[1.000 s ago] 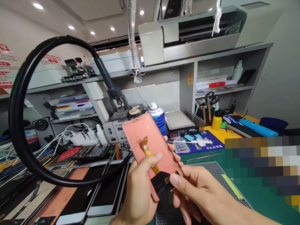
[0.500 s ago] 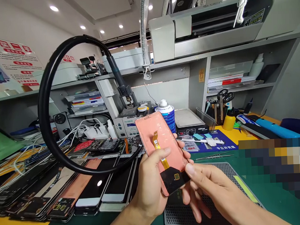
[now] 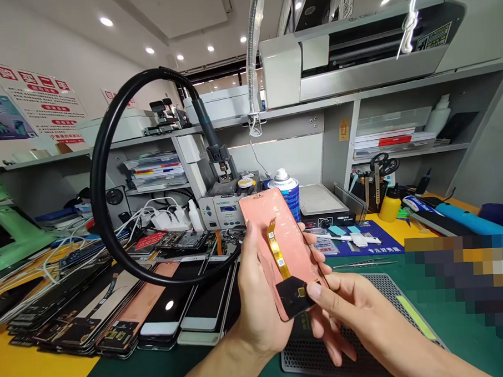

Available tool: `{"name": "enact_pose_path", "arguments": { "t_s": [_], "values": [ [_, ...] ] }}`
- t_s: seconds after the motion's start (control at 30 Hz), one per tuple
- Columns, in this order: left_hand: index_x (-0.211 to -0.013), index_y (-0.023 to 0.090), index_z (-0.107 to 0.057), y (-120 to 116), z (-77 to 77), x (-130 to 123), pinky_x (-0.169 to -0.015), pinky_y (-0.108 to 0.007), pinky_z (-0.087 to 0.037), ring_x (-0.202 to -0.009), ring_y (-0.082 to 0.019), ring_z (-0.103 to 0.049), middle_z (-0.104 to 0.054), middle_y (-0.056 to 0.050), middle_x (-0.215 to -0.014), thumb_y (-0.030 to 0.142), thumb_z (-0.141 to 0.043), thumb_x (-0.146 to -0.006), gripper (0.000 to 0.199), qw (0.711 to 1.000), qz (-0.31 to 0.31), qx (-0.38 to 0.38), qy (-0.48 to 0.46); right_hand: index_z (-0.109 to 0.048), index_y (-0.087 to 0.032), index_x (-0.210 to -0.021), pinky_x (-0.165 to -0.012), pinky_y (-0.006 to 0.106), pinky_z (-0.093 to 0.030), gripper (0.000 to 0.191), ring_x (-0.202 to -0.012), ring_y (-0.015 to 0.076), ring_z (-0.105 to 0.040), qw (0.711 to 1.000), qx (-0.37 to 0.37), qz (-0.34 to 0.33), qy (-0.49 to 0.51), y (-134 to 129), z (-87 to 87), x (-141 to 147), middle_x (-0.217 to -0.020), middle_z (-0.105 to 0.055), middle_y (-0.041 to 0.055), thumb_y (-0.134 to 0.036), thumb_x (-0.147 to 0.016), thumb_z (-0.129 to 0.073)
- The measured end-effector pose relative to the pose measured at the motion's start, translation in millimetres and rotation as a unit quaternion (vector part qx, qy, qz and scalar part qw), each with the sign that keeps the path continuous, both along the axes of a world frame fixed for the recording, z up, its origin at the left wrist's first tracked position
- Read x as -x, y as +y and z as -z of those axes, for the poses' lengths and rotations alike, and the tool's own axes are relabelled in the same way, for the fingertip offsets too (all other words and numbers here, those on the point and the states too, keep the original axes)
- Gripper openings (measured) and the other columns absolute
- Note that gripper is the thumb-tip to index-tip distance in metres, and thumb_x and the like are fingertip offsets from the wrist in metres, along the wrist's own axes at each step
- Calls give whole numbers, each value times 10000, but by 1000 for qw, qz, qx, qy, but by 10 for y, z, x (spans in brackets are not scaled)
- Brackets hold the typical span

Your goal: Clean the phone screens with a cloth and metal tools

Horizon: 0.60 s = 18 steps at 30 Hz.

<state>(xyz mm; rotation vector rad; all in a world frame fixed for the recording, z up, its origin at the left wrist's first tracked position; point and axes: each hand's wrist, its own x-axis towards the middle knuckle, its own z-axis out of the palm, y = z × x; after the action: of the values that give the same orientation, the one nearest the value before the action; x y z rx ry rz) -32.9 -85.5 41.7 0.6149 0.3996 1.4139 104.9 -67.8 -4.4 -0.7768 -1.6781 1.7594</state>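
Note:
A phone screen panel (image 3: 260,238) with a pink-copper back is held up at the centre, its back facing me and slightly tilted. A gold flex cable (image 3: 278,253) runs down its middle to a black section (image 3: 290,303) at the lower end. My left hand (image 3: 260,299) is wrapped round the panel from below, thumb along the left edge and fingertips showing at the right edge. My right hand (image 3: 348,304) pinches the lower right corner, its thumb on the black section and the other fingers partly behind.
Rows of phone screens (image 3: 189,294) lie at the left beneath a looped black hose (image 3: 99,178). A grey perforated mat (image 3: 389,299) lies under my hands, with tweezers (image 3: 363,263), a spray can (image 3: 291,198) and a hot plate (image 3: 322,202) behind.
My left thumb has moved off the flex cable to the panel's left edge. My right thumb has moved further onto the black section. The whole view has shifted slightly.

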Motion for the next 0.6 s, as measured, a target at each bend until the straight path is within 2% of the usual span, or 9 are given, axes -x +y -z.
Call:
{"name": "enact_pose_path", "arguments": {
  "t_s": [0.1, 0.17, 0.3, 0.37, 0.47, 0.6],
  "values": [
    [-1005, 81, -654, 4, 18, -16, -721, -359, -494, -790, -251, -623, -658, -135, -898, 695, -362, -870, 692, 1000, -8, -3, -5, -578, -142, -659, -370, 182, -283, 520, -380, 86, -483, 999, 11, 32, -4, 4, 60, 69, -476, -533, -22, -635, -821, -609],
    [-1010, 76, -662, 11, 22, 0, -708, -350, -486, -783, -248, -619, -657, -135, -888, 699, -352, -871, 710, 1000, -7, -6, -13, -560, -151, -644, -357, 178, -270, 514, -353, 77, -449, 999, 6, 44, -14, 3, 85, 98, -433, -509, -36, -632, -819, -614],
    [-1019, 42, -676, 35, 11, 71, -720, -361, -480, -798, -276, -631, -657, -159, -887, 744, -349, -833, 796, 998, 58, 13, -26, -536, -166, -634, -366, 183, -250, 491, -345, 59, -388, 999, 4, 44, -18, -5, 70, 98, -432, -521, -37, -607, -835, -614],
    [-1017, 38, -675, 46, 5, 99, -760, -392, -479, -785, -286, -635, -653, -160, -863, 764, -338, -815, 825, 997, 71, 31, -19, -530, -170, -625, -375, 187, -247, 490, -350, 59, -375, 999, 3, 35, -31, -8, 48, 87, -420, -510, -41, -603, -840, -610],
    [-999, 54, -672, 50, 5, 102, -737, -388, -476, -745, -271, -627, -645, -150, -828, 765, -335, -811, 809, 997, 63, 49, -9, -521, -175, -612, -380, 198, -234, 501, -350, 61, -356, 998, -3, 32, -50, -11, 37, 86, -402, -502, -40, -616, -836, -600],
    [-950, 65, -675, 31, 12, 49, -688, -366, -483, -710, -258, -626, -650, -144, -786, 752, -327, -823, 781, 999, 31, 33, 12, -482, -190, -617, -399, 219, -209, 494, -360, 59, -327, 998, -20, 32, -53, -25, 49, 113, -405, -498, -46, -621, -805, -636]
  ]
}}
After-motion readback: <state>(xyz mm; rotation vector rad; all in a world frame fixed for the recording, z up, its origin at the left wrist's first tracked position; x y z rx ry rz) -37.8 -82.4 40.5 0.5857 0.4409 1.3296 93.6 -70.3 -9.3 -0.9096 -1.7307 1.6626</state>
